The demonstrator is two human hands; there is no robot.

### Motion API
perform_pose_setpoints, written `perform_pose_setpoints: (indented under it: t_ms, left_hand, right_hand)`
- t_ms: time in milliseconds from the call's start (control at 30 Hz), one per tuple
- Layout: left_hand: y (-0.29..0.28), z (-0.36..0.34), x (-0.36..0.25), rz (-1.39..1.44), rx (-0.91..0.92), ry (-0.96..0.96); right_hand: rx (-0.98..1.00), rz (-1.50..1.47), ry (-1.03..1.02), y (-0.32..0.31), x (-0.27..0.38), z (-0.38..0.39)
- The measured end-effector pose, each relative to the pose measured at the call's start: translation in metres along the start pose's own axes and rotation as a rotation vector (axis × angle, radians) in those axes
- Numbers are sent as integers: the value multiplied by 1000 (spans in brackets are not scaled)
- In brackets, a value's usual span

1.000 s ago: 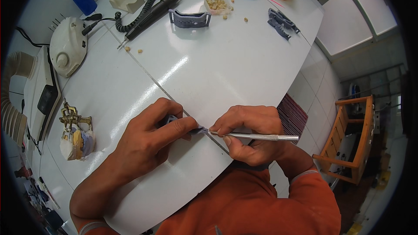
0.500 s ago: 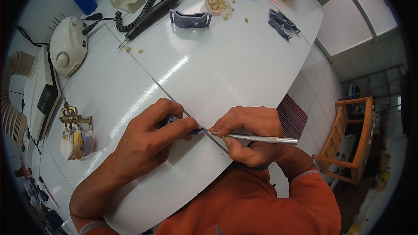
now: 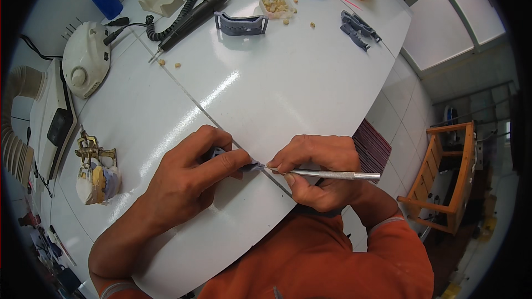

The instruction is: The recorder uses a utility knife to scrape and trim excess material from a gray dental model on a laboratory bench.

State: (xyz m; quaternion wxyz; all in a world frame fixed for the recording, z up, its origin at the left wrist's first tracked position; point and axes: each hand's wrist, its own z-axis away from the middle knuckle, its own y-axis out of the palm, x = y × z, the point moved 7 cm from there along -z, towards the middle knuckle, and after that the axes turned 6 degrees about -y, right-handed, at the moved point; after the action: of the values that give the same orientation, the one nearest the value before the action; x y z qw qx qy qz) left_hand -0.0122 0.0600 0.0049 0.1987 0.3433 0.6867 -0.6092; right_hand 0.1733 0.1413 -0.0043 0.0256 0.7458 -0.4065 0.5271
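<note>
My left hand (image 3: 191, 174) is closed around a small grey-blue moulded piece (image 3: 255, 165). Most of that piece is hidden under the thumb and fingers; one narrow end sticks out toward the right. My right hand (image 3: 318, 169) pinches a slim silver tool with a knurled metal handle (image 3: 354, 175), held almost level. Its tip lies between the right fingertips, at the piece's free end, and is too small to make out. Both hands are low over the near part of the white table (image 3: 266, 99), their fingertips almost touching.
A dental model in a brass articulator (image 3: 100, 171) stands at the left. Farther back are a white control unit (image 3: 87, 58), a black handpiece (image 3: 194, 22), a grey arched piece (image 3: 241, 25), a box of tooth-coloured bits (image 3: 277, 15) and more grey pieces (image 3: 360, 30). A wooden stool (image 3: 443, 177) stands at right.
</note>
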Motion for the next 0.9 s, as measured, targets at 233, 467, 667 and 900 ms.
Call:
perform_pose_setpoints:
  t_ms: [233,467,667,900]
  left_hand:
    - [0,0,-1,10,-7,-3]
    - [0,0,-1,0,0,-6]
    - [-1,1,-1,26,11,-1]
    - [-1,-3,-3,-28,-36,44]
  right_hand:
    - [-9,6,-7,0,1,-1]
    - [-3,17,-13,0,0,0]
    - [1,8,-7,0,0,0]
    - [-112,-130,60,-5,-10,9]
